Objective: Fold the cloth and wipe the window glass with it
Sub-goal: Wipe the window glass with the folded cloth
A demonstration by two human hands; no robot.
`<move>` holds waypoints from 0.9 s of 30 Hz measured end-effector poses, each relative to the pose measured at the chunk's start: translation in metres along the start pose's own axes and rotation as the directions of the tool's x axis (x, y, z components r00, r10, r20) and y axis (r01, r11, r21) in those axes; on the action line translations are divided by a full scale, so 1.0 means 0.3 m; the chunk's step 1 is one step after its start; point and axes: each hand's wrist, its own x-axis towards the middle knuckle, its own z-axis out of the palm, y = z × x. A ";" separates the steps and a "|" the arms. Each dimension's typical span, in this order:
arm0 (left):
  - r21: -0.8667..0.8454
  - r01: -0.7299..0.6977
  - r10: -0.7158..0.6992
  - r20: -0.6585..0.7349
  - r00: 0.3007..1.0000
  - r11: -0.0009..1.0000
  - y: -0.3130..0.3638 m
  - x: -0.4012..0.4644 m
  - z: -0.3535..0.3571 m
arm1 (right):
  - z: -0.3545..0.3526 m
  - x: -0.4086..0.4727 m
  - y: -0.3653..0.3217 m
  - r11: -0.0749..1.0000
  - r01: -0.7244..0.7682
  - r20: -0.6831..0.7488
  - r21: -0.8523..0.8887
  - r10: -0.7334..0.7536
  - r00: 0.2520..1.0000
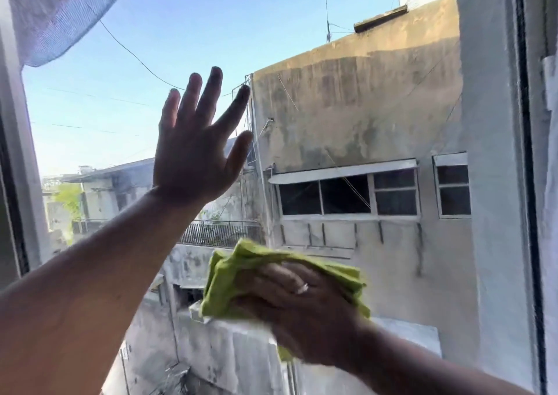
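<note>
A bunched lime-green cloth [229, 276] is pressed flat against the window glass [377, 98] low in the pane. My right hand [305, 310] covers its middle and holds it to the glass; a ring shows on one finger. The cloth and this hand are slightly blurred. My left hand [196, 149] is raised higher and to the left, palm toward the glass, fingers spread, holding nothing. Whether it touches the pane is not clear.
A white mesh curtain [54, 10] hangs at the top left. The window frame [18, 165] runs down the left edge, and a dark frame strip [527, 153] runs down the right. Weathered concrete buildings and blue sky lie beyond the glass.
</note>
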 end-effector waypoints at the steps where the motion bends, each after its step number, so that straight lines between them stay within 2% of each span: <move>1: 0.009 0.004 -0.004 -0.002 1.000 1.000 0.000 -0.001 0.000 | -0.026 0.021 0.078 0.982 -0.177 -0.052 -0.061 0.174 0.983; 2: 0.016 0.003 -0.003 -0.003 1.000 1.000 0.002 0.001 0.000 | -0.054 0.052 0.161 0.906 -0.414 -0.153 -0.092 0.398 0.905; 3: 0.020 -0.002 0.002 -0.001 1.000 1.000 -0.002 0.002 -0.002 | -0.083 0.096 0.211 0.780 -0.624 -0.238 -0.050 0.597 0.766; 4: 0.020 -0.009 0.009 0.002 1.000 1.000 -0.004 0.002 -0.004 | -0.088 0.131 0.216 0.708 -0.706 -0.276 -0.008 0.677 0.682; 5: 0.016 -0.014 0.014 0.005 1.000 1.000 -0.004 0.002 -0.007 | -0.071 0.142 0.177 0.737 -0.675 -0.272 -0.013 0.648 0.712; 6: 0.010 -0.018 0.018 0.008 1.000 1.000 -0.007 0.001 -0.008 | -0.036 0.134 0.105 0.849 -0.525 -0.218 -0.050 0.504 0.836; 7: 0.004 -0.017 0.017 0.012 1.000 1.000 -0.009 0.002 -0.008 | -0.004 0.112 0.027 0.957 -0.280 -0.123 -0.076 0.270 0.955; 8: -0.002 -0.012 0.012 0.016 1.000 1.000 -0.011 0.000 -0.008 | 0.010 0.081 -0.028 0.996 -0.041 -0.022 -0.074 0.040 0.999; 9: -0.006 -0.010 0.010 0.018 1.000 1.000 -0.013 -0.001 -0.009 | 0.007 0.057 -0.024 0.993 0.100 0.052 -0.067 -0.096 0.994; 10: -0.008 -0.012 0.012 0.017 1.000 1.000 -0.012 -0.002 -0.008 | -0.007 0.046 0.027 0.985 0.148 0.083 -0.086 -0.141 0.987; 11: -0.007 -0.015 0.015 0.014 1.000 1.000 -0.011 -0.002 -0.008 | -0.024 0.047 0.099 0.986 0.081 0.057 -0.148 -0.073 0.996; 12: -0.004 -0.015 0.015 0.009 1.000 1.000 -0.010 0.000 -0.008 | -0.045 0.050 0.184 0.973 -0.125 -0.027 -0.193 0.122 0.992; 13: -0.003 -0.012 0.012 0.005 1.000 1.000 -0.010 0.001 -0.008 | -0.082 0.051 0.279 0.895 -0.401 -0.149 -0.194 0.377 0.914; 14: -0.004 -0.007 0.007 0.003 1.000 1.000 -0.010 0.000 -0.007 | -0.132 0.054 0.369 0.756 -0.635 -0.257 -0.161 0.589 0.766; 15: -0.003 -0.001 0.001 0.001 1.000 1.000 -0.010 -0.001 -0.007 | -0.178 0.061 0.436 0.612 -0.784 -0.321 -0.104 0.725 0.609; 16: -0.002 0.001 -0.001 0.000 1.000 1.000 -0.010 -0.001 -0.005 | -0.193 0.082 0.471 0.503 -0.863 -0.352 -0.043 0.801 0.484; 17: -0.004 -0.003 0.003 0.001 1.000 1.000 -0.008 -0.002 -0.004 | -0.186 0.113 0.462 0.441 -0.898 -0.360 -0.007 0.837 0.413; 18: -0.008 -0.008 0.008 0.004 1.000 1.000 -0.005 -0.001 -0.004 | -0.160 0.144 0.418 0.456 -0.890 -0.360 -0.021 0.827 0.432; 19: -0.012 -0.011 0.011 0.007 1.000 1.000 -0.006 0.000 -0.008 | -0.123 0.165 0.345 0.557 -0.828 -0.331 -0.069 0.770 0.545; 20: -0.013 -0.013 0.013 0.009 1.000 1.000 -0.005 0.000 -0.011 | -0.076 0.151 0.254 0.723 -0.681 -0.253 -0.119 0.641 0.725; 21: -0.007 -0.017 0.017 0.012 1.000 1.000 -0.006 0.002 -0.013 | -0.035 0.095 0.161 0.877 -0.455 -0.136 -0.152 0.437 0.889; 22: 0.002 -0.021 0.021 0.018 1.000 1.000 -0.009 0.002 -0.015 | -0.019 0.014 0.098 0.958 -0.219 -0.012 -0.187 0.221 0.975; 23: 0.007 -0.024 0.024 0.027 0.999 1.000 -0.007 0.003 -0.015 | -0.026 -0.085 0.091 0.976 -0.063 0.081 -0.208 0.082 0.993; 24: 0.012 -0.024 0.024 0.030 0.999 1.000 -0.004 0.004 -0.013 | -0.052 -0.171 0.131 0.977 -0.011 0.122 -0.214 0.037 0.992; 25: 0.019 -0.018 0.018 0.027 0.999 1.000 -0.001 0.004 -0.011 | -0.081 -0.233 0.202 0.970 -0.059 0.118 -0.238 0.089 0.989; 26: 0.028 -0.011 0.010 0.023 1.000 1.000 0.004 0.004 -0.009 | -0.117 -0.268 0.283 0.947 -0.197 0.065 -0.252 0.220 0.973; 27: 0.040 -0.006 0.005 0.018 1.000 0.999 0.008 0.003 -0.007 | -0.155 -0.274 0.366 0.891 -0.376 -0.018 -0.254 0.384 0.923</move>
